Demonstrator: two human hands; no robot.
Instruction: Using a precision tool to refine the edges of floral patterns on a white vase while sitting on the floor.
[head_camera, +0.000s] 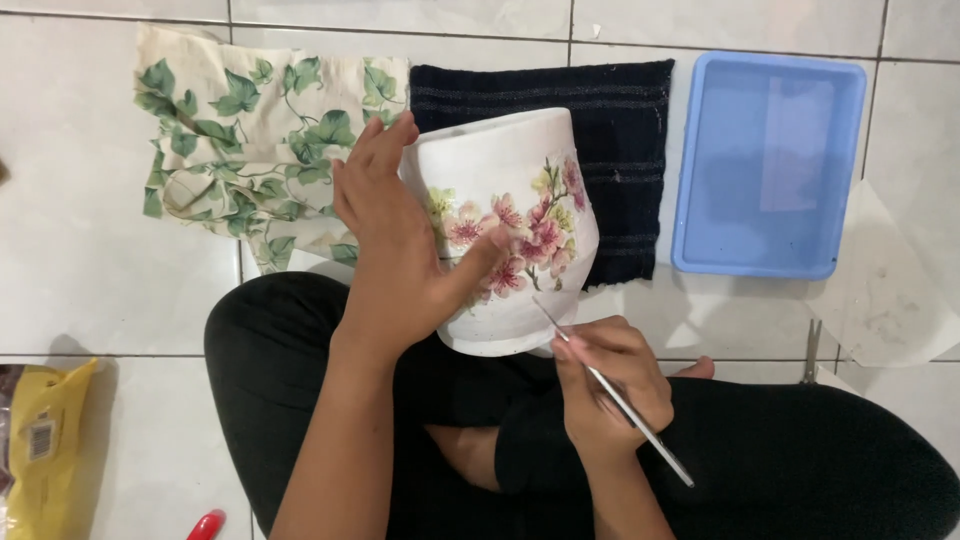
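A white ceramic pot (520, 175) with pink blossom pictures on its side is tilted on its side above my lap. My left hand (395, 250) holds it from the left, thumb pressed on the flowers. My right hand (610, 385) grips a thin silver-handled tool (610, 390) like a pencil; its tip touches the pot's lower side just below the blossoms.
On the white tiled floor lie an ivy-leaf printed cloth (240, 140), a dark folded cloth (610, 130) and a blue shallow plastic tray (770, 165) holding water. A clear plastic sheet (890, 290) lies at right. A yellow packet (45, 440) and a red object (207, 525) sit at lower left.
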